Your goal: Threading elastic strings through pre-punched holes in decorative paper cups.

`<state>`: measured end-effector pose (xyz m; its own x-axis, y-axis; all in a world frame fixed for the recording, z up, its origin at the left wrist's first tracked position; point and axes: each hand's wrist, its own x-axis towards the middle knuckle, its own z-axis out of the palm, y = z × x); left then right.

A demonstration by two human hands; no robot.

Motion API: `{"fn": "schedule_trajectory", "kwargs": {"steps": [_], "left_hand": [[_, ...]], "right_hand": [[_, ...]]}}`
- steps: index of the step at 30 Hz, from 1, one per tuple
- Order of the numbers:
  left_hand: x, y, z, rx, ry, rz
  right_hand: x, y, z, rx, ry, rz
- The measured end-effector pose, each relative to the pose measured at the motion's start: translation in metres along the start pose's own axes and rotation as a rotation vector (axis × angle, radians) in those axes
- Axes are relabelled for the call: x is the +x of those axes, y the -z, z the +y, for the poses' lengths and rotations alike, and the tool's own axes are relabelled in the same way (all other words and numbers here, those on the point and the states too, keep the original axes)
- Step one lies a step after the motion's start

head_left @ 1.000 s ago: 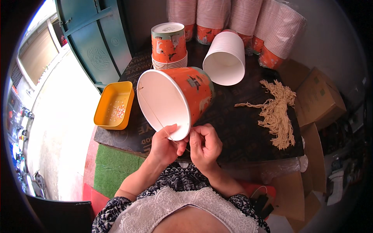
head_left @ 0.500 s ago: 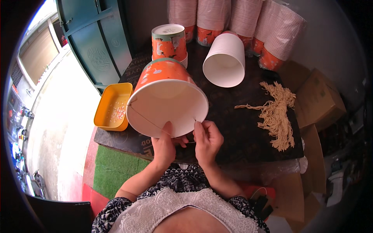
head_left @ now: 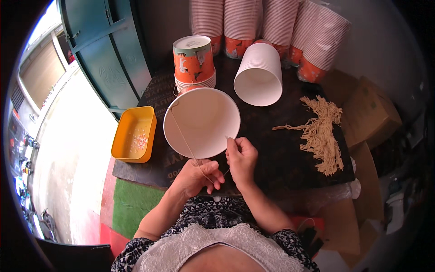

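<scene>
Pinching rim of smooth, round paper bucket (head_left: 210, 131): right grip (head_left: 243, 158); left grip (head_left: 195, 176) loosely spread, thin cord (head_left: 184, 137) across.

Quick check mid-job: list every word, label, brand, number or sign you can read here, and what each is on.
Black tabletop: pale printed lettering, partly legible; I don't copy out wording.
Upturned orange bucket: print on its pale base, too small to read.
Green metal door: a faint raised emblem, too blurred to read.
Nearest bucket: no lettering visible on its white inside.
</scene>
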<state>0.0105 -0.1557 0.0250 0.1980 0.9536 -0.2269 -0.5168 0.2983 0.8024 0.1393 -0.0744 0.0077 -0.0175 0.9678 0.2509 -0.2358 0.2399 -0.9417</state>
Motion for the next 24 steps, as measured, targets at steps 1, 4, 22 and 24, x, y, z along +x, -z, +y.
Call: {"fn": "schedule_trajectory", "kwargs": {"steps": [1, 4, 22, 24], "left_hand": [[-0.001, 0.0, 0.001, 0.002, 0.0, -0.001], [-0.008, -0.01, 0.01, 0.258, -0.209, -0.089], [0.112, 0.02, 0.035, 1.381, -0.749, 0.469], [0.116, 0.025, 0.04, 1.477, -0.584, 0.405]], "right_hand": [[0.001, 0.0, -0.002, -0.006, 0.001, -0.007], [0.004, -0.001, -0.005, -0.038, 0.022, -0.027], [0.076, 0.008, 0.028, -0.298, -0.293, -0.271], [0.078, 0.004, 0.027, -0.298, -0.321, -0.321]]}}
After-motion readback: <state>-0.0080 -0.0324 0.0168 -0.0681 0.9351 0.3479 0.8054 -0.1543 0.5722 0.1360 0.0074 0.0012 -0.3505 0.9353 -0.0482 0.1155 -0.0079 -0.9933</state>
